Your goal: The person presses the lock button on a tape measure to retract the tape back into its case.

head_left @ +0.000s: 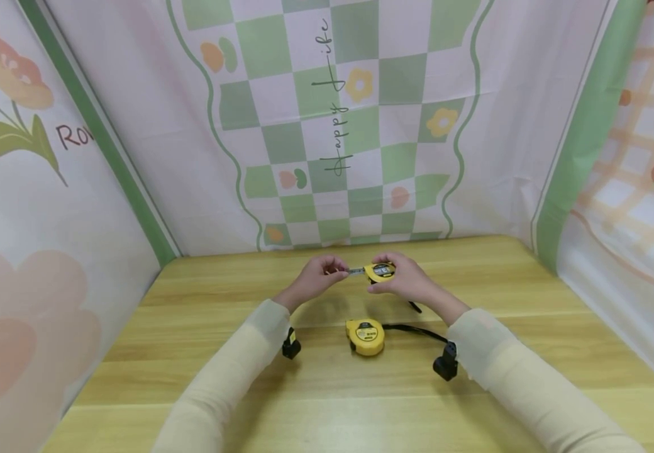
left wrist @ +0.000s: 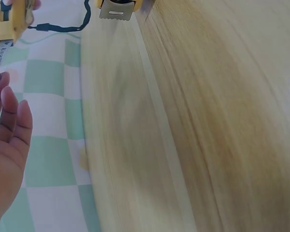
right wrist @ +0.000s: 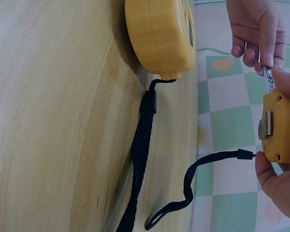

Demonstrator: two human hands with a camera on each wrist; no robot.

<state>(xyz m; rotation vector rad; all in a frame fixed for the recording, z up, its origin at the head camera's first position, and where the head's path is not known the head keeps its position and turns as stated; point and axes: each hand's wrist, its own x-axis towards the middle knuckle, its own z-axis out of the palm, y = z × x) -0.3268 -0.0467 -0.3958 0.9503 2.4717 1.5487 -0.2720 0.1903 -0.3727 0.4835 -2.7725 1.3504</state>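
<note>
My right hand (head_left: 409,277) grips the yellow case of a tape measure (head_left: 380,272) above the far part of the table. A short length of marked metal blade (head_left: 356,271) sticks out of the case towards the left. My left hand (head_left: 315,275) pinches the free end of that blade between thumb and fingers. In the right wrist view a metal clip (right wrist: 268,124) shows on the held case, and its black wrist strap (right wrist: 187,181) dangles down. Nearer to me, a second yellow tape measure (head_left: 368,338) lies on the table between my forearms.
The second tape measure's black strap (right wrist: 141,145) stretches to the right over the wooden table (head_left: 202,371). Patterned cloth (head_left: 327,113) hangs behind the table's far edge and along both sides. Small black cameras (head_left: 446,362) sit at my wrists.
</note>
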